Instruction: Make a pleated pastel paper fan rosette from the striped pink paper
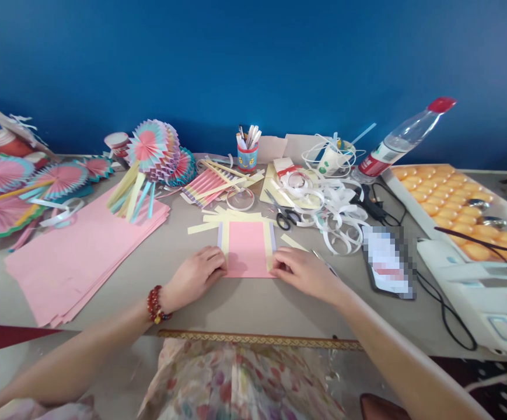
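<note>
- My left hand (200, 272) and right hand (308, 272) hold the pink paper (249, 248) at near corners, fingers narrow.
- I am probably aligning it; next calls for even pressing.

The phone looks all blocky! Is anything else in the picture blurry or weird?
Head view: square blocks cover much of the smartphone; the plastic bottle leans right, perhaps from lens stretch. Same view: the far right edge looks soft, the pink paper between the hands clearer.
</note>
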The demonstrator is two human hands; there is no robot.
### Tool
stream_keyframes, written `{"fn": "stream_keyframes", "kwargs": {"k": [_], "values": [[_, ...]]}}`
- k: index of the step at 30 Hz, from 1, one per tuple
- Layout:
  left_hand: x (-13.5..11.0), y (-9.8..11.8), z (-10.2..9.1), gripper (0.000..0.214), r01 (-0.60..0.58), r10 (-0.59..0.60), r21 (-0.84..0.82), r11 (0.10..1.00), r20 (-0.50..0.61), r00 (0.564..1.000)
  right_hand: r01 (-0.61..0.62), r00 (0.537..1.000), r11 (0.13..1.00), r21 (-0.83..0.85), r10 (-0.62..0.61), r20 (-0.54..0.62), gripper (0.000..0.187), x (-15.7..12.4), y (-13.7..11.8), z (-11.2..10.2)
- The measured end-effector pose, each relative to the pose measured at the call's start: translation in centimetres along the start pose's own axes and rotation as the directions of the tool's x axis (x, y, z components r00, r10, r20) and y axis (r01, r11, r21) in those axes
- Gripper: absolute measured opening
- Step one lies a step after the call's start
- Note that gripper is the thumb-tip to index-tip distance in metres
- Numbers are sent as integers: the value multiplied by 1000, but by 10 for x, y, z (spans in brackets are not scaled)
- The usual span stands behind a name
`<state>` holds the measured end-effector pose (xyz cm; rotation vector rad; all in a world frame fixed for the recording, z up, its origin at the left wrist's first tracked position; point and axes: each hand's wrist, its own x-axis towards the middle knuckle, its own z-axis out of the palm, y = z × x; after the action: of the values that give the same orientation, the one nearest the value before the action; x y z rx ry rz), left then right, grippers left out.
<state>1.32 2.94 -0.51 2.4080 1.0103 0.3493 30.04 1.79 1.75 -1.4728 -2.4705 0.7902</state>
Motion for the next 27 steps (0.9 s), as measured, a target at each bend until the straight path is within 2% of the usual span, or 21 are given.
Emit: {"fn": "stream_keyframes", "kwargs": {"k": [24, 27], "values": [[0, 0, -1, 21, 3, -3, 0, 1000, -10, 1000, -6, 998, 997, -78, 1, -69, 14, -6, -3, 7], [0, -1, 0, 21, -2, 2, 14, 1000, -14, 1000, 9, 994, 992, -125, -22, -105, 13, -8, -4, 11]]}}
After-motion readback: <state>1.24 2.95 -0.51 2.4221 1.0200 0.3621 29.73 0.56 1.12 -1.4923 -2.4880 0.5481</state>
